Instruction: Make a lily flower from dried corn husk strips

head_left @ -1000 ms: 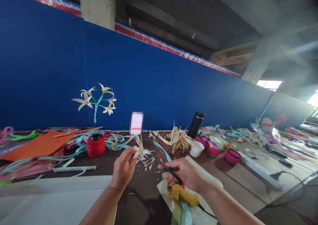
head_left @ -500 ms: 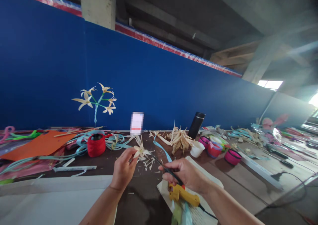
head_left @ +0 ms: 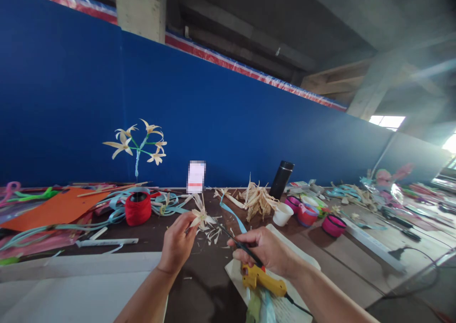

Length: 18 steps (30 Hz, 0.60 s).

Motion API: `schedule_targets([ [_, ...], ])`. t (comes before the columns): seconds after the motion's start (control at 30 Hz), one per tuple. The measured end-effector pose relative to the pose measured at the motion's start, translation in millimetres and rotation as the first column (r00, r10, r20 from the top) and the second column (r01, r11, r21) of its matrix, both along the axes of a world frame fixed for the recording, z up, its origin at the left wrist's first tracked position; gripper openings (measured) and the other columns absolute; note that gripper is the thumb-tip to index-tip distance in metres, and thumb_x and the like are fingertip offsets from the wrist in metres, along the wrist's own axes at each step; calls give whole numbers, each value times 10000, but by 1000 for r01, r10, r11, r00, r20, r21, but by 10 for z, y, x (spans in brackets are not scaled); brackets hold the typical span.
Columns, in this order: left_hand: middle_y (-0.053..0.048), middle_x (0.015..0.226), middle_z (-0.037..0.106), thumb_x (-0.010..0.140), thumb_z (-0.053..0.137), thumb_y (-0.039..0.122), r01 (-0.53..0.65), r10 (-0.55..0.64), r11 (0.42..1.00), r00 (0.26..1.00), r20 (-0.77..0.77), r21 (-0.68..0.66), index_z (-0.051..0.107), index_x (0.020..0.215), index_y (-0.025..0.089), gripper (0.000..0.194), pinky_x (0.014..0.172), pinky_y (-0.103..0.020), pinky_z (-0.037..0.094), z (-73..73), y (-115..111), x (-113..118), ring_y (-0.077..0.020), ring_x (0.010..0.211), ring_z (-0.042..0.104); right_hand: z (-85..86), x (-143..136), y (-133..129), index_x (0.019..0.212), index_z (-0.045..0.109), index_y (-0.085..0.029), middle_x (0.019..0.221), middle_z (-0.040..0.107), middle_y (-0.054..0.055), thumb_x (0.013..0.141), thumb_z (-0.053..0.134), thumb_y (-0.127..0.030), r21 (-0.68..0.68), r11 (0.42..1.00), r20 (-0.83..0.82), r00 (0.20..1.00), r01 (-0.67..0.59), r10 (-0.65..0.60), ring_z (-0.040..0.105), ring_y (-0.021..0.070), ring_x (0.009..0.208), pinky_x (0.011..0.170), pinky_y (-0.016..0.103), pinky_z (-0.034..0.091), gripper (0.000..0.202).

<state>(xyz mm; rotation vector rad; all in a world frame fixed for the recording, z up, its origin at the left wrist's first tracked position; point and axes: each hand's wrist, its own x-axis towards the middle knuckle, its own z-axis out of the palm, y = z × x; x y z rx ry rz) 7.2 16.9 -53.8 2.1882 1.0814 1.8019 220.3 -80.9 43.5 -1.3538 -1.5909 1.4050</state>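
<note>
Between the fingers of my left hand is a pale cream flower with pointed petals. My right hand grips a thin dark tool, its narrow tip pointing left toward the flower's petals. Whether the tip touches them is too small to tell. Below my right hand a yellow glue gun lies on a printed sheet. Pale scraps are scattered on the brown table just behind the flower. A stem with several similar flowers stands upright at the back left.
A red spool, blue ribbons and an orange sheet lie left. Dried husks, a white cup, a tilted black bottle and a magenta roll are right of centre. A white board covers the near left.
The flower in my left hand has turned slightly. My hands and the dark tool have hardly moved.
</note>
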Motion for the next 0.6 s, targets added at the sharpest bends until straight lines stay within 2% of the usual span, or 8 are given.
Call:
schedule_targets([
  [0.3,-46,863,643,806,517,170,-15,15,1000,1000,-12,15,564,877,198,89,717,-216,483,-8,11,3,-135,793,618,13,-5,-3,878,683,-109,563,468,-27,687,683,-344,5,1000,14,1000,19,-19,389,52,478,465,177,367,302],
  [0.43,-41,865,637,802,528,172,-18,18,1000,1000,-4,5,562,881,199,90,732,-221,478,-26,13,3,-137,798,612,46,-30,-5,933,660,-116,579,473,-31,661,709,-379,-34,998,-33,998,53,-55,401,58,485,480,191,360,382],
  [0.6,-33,842,626,796,535,164,-18,17,1000,1000,21,19,561,878,203,95,709,-214,481,-15,5,5,-128,762,604,43,-13,3,891,650,-106,569,430,-47,700,673,-407,51,997,-50,997,55,-52,334,58,512,483,188,272,358],
])
